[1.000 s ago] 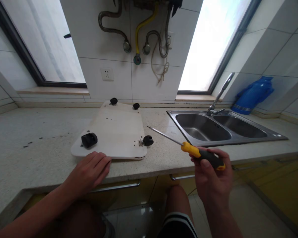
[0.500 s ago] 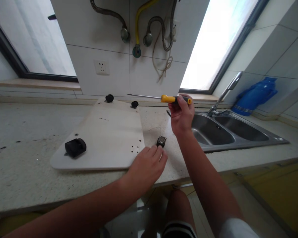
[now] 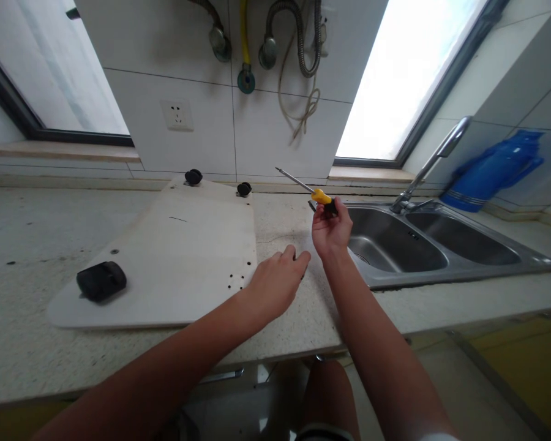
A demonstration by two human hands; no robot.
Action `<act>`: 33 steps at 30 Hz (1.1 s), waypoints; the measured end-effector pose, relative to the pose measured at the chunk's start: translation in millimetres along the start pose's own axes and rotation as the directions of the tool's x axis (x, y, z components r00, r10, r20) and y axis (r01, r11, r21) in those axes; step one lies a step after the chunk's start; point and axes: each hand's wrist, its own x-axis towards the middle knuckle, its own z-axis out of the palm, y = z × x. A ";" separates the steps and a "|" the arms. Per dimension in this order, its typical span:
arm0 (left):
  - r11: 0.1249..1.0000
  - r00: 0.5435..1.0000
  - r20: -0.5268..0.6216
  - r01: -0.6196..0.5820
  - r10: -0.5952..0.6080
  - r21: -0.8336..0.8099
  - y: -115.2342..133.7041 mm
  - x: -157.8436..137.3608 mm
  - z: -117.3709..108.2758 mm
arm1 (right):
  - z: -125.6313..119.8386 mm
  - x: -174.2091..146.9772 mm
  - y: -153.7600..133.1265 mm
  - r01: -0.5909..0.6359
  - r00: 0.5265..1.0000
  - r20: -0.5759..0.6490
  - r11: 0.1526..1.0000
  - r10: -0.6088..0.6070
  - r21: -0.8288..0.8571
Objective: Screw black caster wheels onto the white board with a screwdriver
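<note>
My left hand [image 3: 276,283] is closed over a small black caster just off the right edge of a white board [image 3: 206,245]; the fingers hide nearly all of it. In my right hand [image 3: 331,234] is a screwdriver [image 3: 320,196] with a yellow and black handle, its shaft pointing up and to the left. On the board are a black caster [image 3: 101,282] at the near left corner and two more, a far left caster [image 3: 193,177] and a far right caster [image 3: 243,189]. Several small holes [image 3: 236,282] mark the board's near right corner.
A double steel sink [image 3: 441,272] with a tap [image 3: 445,150] lies right of my right hand. Behind it leans a blue thermos jug [image 3: 493,171]. Hoses [image 3: 298,37] and a socket [image 3: 177,115] are on the tiled wall. The countertop [image 3: 275,343] ends close to my legs.
My left hand has closed over the caster, whose metal plate showed before. My right hand has come lower, and the screwdriver now slants instead of lying nearly level. The view has shifted slightly.
</note>
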 end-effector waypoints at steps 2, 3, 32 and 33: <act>0.999 1.000 0.005 -0.022 0.022 -0.050 -3.6 0.5 -2.3 | -3.4 3.2 2.5 -0.073 0.997 -0.019 0.997 0.074 0.012; 0.997 0.999 0.008 -0.031 0.032 -0.071 -4.8 0.7 -3.6 | -4.9 4.3 4.0 -0.107 0.994 -0.023 0.994 0.107 0.015; 0.990 0.986 -0.167 0.030 -0.007 0.137 -96.9 -95.1 -63.1 | -22.4 10.5 32.5 -0.338 0.941 0.004 0.941 0.338 0.018; 0.987 0.991 -0.134 0.018 0.003 0.158 -97.6 -93.7 -59.6 | -22.8 10.8 33.3 -0.333 0.943 0.006 0.943 0.333 0.016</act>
